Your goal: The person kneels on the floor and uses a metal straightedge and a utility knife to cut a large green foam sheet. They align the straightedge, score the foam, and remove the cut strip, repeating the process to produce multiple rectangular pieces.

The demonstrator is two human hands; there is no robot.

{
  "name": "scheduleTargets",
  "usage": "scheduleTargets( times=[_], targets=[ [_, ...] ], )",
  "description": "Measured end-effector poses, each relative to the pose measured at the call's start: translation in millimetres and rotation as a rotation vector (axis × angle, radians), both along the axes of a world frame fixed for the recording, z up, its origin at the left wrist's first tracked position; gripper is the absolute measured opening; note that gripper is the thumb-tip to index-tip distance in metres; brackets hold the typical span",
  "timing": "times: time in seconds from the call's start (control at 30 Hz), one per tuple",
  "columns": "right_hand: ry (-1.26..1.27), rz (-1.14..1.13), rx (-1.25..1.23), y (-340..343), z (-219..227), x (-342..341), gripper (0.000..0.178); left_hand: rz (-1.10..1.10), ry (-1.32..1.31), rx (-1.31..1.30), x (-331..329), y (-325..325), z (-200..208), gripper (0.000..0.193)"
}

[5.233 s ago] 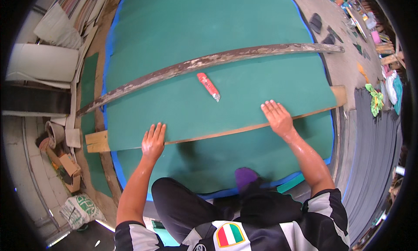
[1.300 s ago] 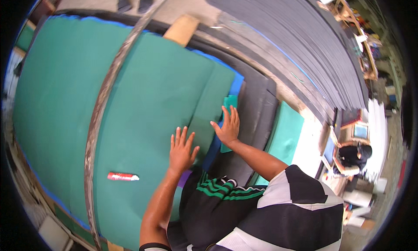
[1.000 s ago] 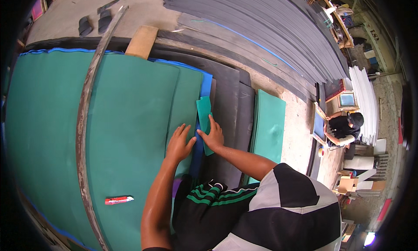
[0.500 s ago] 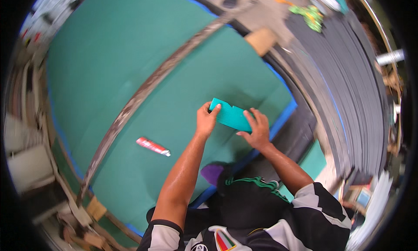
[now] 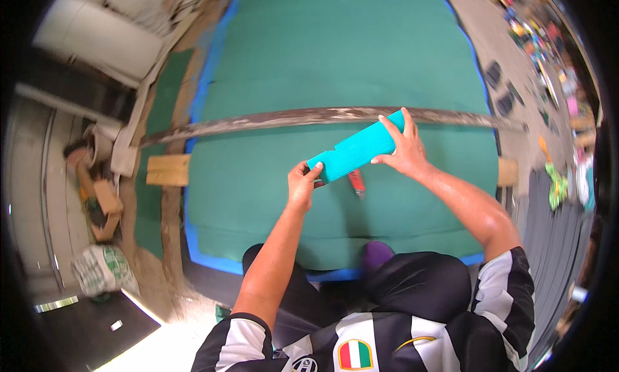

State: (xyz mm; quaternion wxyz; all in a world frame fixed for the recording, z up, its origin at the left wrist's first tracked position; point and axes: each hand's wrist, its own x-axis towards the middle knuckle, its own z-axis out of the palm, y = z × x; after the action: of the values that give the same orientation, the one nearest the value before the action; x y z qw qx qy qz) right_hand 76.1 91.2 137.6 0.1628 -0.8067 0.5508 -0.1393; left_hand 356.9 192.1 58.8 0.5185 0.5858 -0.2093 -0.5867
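Between my two hands, above the green sheet [image 5: 271, 211], is a flat teal ribbed strip [image 5: 361, 149] with a small notch in its upper edge. My left hand [image 5: 302, 186] pinches its left end between thumb and fingers. At the other, higher end my right hand [image 5: 406, 151] grips it, thumb at the lower edge and fingers over the upper one. A slim red object [image 5: 356, 184] with a pale tip lies on the sheet, partly hidden by the strip; its exact kind is unclear.
A long worn wooden bar [image 5: 258, 122] crosses the sheet beyond my hands. Wooden blocks [image 5: 167, 171] jut from under the sheet's sides. Dark grey stacked sheets [image 5: 548, 243] are at right, near a pair of dark sandals [image 5: 505, 103]. A white sack [image 5: 104, 269] sits at left.
My view has turned right, so the bar now runs nearly level. The strip's right end has tilted up, my right hand has closed on it, and the red object now appears beneath it.
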Motion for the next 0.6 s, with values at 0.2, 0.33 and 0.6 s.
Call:
scheduleTargets(
  times=[0.2, 0.33, 0.6],
  targets=[
    [0.118, 0.399, 0.005, -30, 59, 169, 0.113, 0.304, 0.004, 0.006, 110, 64, 25, 0.044],
    [0.170, 0.657, 0.043, -36, 75, 287, 0.113, 0.476, -0.015, 0.032, 183, 111, 32, 0.047],
    [0.195, 0.933, 0.108, -12, 31, 452, 0.105, 0.723, -0.121, 0.141, 284, 183, 17, 0.049]
  ],
)
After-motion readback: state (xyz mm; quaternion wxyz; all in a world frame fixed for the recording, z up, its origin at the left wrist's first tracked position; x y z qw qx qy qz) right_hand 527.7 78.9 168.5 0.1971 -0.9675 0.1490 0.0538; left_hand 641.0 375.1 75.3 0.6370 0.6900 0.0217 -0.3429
